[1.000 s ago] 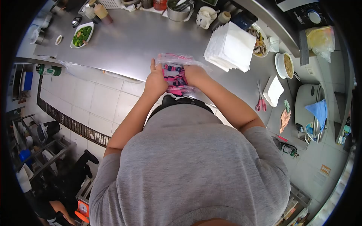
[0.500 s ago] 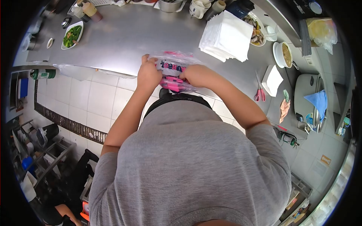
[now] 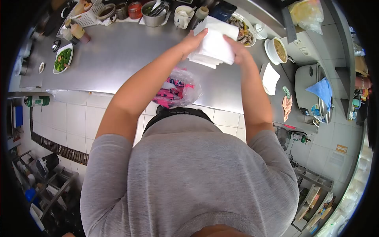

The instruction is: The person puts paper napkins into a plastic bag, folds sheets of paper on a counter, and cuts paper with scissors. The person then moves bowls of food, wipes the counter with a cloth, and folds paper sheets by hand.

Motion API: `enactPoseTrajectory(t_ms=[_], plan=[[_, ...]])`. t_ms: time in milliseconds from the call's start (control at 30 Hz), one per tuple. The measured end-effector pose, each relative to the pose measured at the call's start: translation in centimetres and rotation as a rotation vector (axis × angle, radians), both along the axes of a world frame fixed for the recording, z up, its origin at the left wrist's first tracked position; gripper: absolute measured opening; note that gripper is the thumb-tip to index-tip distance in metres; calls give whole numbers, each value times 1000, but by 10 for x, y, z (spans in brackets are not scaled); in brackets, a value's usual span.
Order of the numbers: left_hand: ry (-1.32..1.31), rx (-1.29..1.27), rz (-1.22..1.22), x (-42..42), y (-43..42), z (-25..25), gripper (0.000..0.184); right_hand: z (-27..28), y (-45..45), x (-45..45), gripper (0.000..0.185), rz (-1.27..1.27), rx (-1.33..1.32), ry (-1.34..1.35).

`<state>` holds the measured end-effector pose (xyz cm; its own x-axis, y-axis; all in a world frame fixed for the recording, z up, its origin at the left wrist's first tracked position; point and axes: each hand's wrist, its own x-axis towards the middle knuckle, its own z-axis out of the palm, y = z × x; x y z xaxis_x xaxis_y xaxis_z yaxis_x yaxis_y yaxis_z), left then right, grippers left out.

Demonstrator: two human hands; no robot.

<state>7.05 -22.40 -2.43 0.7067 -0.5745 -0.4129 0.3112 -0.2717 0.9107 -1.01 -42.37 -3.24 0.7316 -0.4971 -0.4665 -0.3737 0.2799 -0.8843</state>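
Note:
A thick stack of white paper napkins is between my two hands on the steel counter. My left hand grips its left edge, thumb over the top. On the opposite side my right hand closes around the right edge, its fingers partly hidden and a little blurred. Nearer my body, a clear plastic bag with pink and dark print lies crumpled at the counter's front edge, untouched and partly behind my left forearm.
A plate of greens stands at the left. Behind the napkins are a white mug, a metal pot and a plate of food. A soup bowl and a smaller white napkin pile sit at the right.
Both hands have let go of the printed plastic bag and reached forward to the napkin stack. The view has shifted, and the scissors are now hidden around my right forearm.

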Motion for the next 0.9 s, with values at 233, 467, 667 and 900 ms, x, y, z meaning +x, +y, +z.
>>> enactPoseTrajectory(t_ms=[233, 467, 667, 900], plan=[[358, -318, -207, -2, -23, 5, 74, 49, 25, -5, 50, -6, -10, -24], [257, -449, -45, 6, -9, -24, 73, 42, 16, 0, 42, 159, 205, -80], [505, -708, 1, 23, 8, -47, 81, 41, -2, -26, 40, 167, 332, -184], [787, -460, 380, -12, 18, -28, 89, -16, 1, -39, 55, 79, 384, -66]])
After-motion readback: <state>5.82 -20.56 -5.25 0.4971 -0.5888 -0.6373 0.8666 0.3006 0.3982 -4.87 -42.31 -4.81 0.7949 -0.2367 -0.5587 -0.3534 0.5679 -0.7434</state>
